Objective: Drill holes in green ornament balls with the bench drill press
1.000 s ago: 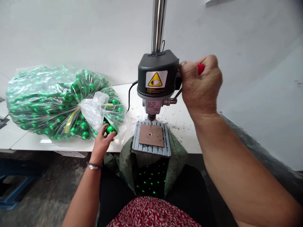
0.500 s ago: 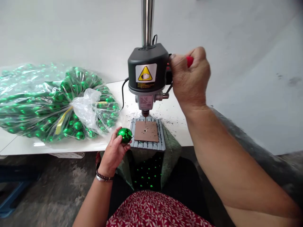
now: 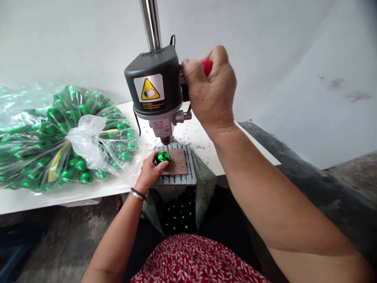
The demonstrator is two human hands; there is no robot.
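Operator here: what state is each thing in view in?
Left grip: closed around green ball
Right grip: closed around red handle
Green ball: held near drill bit
Drill: spinning or stopped, cannot tell
Clear bag: neck bunched, holding green balls
Green sack: mouth open
Brown board: flat on grey base

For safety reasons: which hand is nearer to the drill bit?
Left. The left hand holds a green ball near the drill bit; the right hand is higher, around the handle.

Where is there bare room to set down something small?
A narrow strip of table between the bag and the front edge, plus a sliver beyond the right forearm. It's crowded at the drill, where the left hand holds a ball.
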